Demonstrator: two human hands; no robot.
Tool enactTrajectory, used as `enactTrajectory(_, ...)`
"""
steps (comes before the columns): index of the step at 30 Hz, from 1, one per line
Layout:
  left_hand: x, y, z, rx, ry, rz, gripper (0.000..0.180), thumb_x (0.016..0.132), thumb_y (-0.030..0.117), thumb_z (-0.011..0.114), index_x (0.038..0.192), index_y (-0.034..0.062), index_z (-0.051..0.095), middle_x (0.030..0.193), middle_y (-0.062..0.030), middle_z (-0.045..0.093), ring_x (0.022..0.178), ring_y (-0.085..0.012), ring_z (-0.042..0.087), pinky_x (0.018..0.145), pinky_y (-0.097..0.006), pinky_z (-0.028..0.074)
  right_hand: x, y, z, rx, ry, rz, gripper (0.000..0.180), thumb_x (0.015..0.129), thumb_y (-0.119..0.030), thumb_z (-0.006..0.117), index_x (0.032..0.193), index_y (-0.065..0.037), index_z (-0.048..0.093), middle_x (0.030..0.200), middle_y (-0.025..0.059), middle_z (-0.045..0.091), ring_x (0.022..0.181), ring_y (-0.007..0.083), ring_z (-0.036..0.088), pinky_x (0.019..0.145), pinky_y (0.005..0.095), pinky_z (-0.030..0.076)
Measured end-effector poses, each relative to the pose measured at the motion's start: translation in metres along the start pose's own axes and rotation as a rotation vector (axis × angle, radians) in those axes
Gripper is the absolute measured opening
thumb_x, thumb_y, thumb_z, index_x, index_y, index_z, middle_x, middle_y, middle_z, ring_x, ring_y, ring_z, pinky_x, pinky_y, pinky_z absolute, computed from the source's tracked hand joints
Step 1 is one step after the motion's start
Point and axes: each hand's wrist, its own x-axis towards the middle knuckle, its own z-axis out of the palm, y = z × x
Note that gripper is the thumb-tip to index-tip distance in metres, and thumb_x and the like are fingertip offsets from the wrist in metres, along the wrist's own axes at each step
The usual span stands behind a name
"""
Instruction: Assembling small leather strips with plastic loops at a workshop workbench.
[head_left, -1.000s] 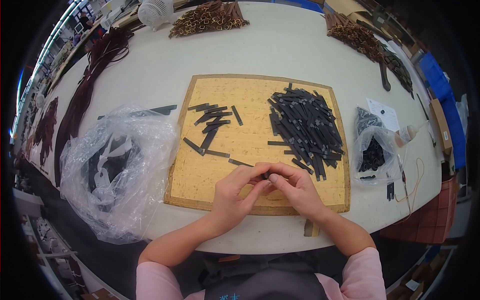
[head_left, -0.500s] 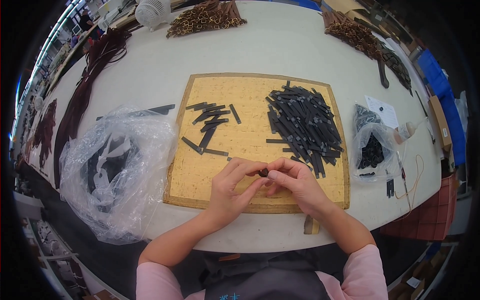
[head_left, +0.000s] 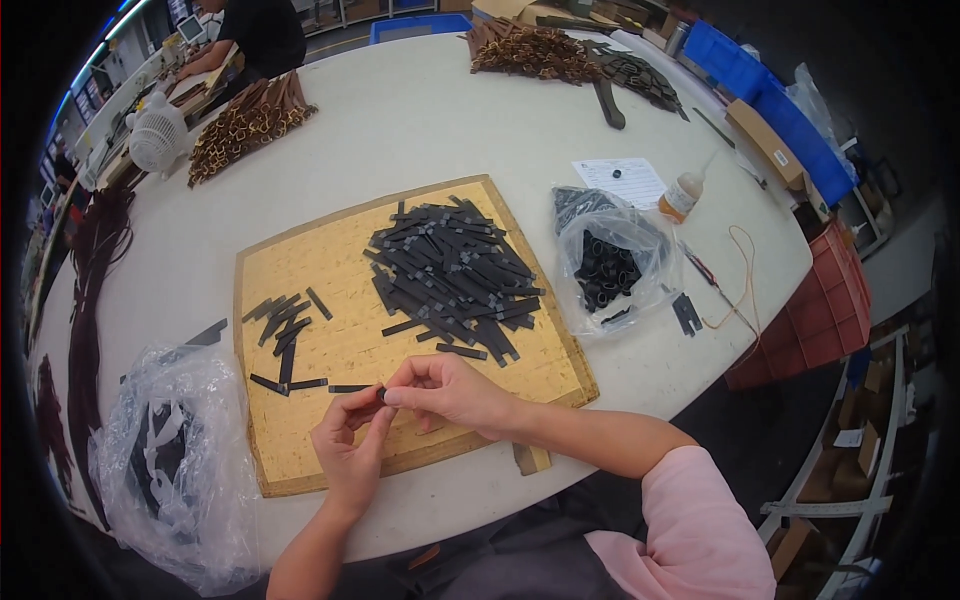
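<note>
table (head_left: 420, 130): pale, round-edged, holds a yellow board (head_left: 330, 350).
left hand (head_left: 350, 450): over the board's near edge, fingers pinched on a small dark strip (head_left: 381, 394).
right hand (head_left: 450, 392): fingertips closed on the same strip, touching the left.
pile (head_left: 455, 275): black strips on the board's right half.
row (head_left: 285, 325): few strips, left half.
bags: clear bag (head_left: 175, 455) left, small bag (head_left: 605, 260) right.

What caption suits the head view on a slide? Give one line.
Both hands, left and right, pinch a small dark strip over a yellow board piled with black strips.
</note>
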Motion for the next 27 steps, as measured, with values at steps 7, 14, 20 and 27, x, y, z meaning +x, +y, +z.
enactTrajectory(7, 0.007, 0.006, 0.0, 0.176, -0.063, 0.081, 0.02, 0.09, -0.005, 0.068, 0.11, -0.0045, 0.067, 0.101, -0.0119, 0.072, 0.092, -0.0167, 0.071, 0.085, -0.027, 0.054, -0.014, -0.039, -0.027, -0.106, 0.117, -0.217, 0.011, 0.094, -0.009, 0.07, 0.099, -0.001, 0.066, 0.093, 0.0033, 0.066, 0.081, 0.009, 0.064, 0.071, 0.025, 0.054)
enactTrajectory(14, 0.008, 0.012, -0.003, 0.117, -0.117, -0.012, 0.013, 0.094, -0.002, 0.063, 0.105, -0.0044, 0.069, 0.096, -0.0104, 0.072, 0.089, -0.0162, 0.07, 0.083, -0.026, 0.053, -0.113, -0.095, -0.126, -1.116, 1.056, -0.296, 0.009, 0.096, -0.008, 0.066, 0.099, 0.0, 0.067, 0.088, 0.0012, 0.067, 0.073, 0.0073, 0.062, 0.065, 0.0217, 0.054)
enactTrajectory(20, 0.019, 0.016, -0.016, 0.095, -0.057, -0.025, 0.014, 0.098, 0.001, 0.06, 0.109, -0.0036, 0.066, 0.102, -0.0097, 0.07, 0.094, -0.0152, 0.068, 0.087, -0.027, 0.053, -0.11, -0.124, -0.12, -0.743, 0.922, -0.615, 0.02, 0.104, -0.015, 0.053, 0.104, -0.001, 0.068, 0.094, 0.0031, 0.068, 0.074, 0.0058, 0.059, 0.063, 0.0198, 0.05)
enactTrajectory(27, 0.065, 0.006, -0.091, 0.267, 0.247, 0.019, 0.018, 0.097, 0.007, 0.06, 0.112, -0.0021, 0.066, 0.109, -0.0089, 0.07, 0.098, -0.0149, 0.066, 0.085, -0.028, 0.052, -0.021, -0.089, -0.032, -1.164, 0.348, -0.544, 0.011, 0.093, -0.012, 0.066, 0.099, -0.002, 0.067, 0.09, 0.0096, 0.066, 0.074, 0.0204, 0.066, 0.066, 0.0317, 0.053)
